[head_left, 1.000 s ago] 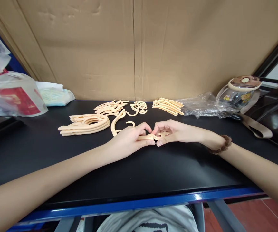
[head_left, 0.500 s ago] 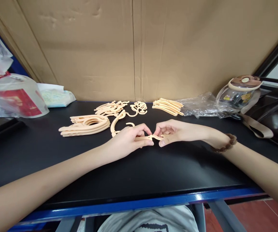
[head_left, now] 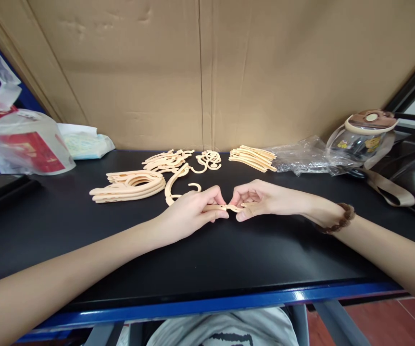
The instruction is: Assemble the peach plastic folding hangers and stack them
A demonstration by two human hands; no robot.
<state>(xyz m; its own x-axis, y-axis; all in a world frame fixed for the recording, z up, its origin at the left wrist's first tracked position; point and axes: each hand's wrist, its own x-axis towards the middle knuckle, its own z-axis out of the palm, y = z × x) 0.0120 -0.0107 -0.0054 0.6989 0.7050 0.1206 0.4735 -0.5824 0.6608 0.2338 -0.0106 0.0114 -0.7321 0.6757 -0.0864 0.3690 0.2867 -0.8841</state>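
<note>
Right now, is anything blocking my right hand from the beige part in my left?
Nothing visible: your right hand grips a curved piece that appears to meet the beige part in your left hand. The stacked pieces lie farther back, to the left.

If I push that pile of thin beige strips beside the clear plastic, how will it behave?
The pile of beige strips would probably spread apart, since its ends fan unevenly and no band shows. Each strip is likely light, being so slender. Rolling seems unlikely because the strips look slightly curved.
</note>
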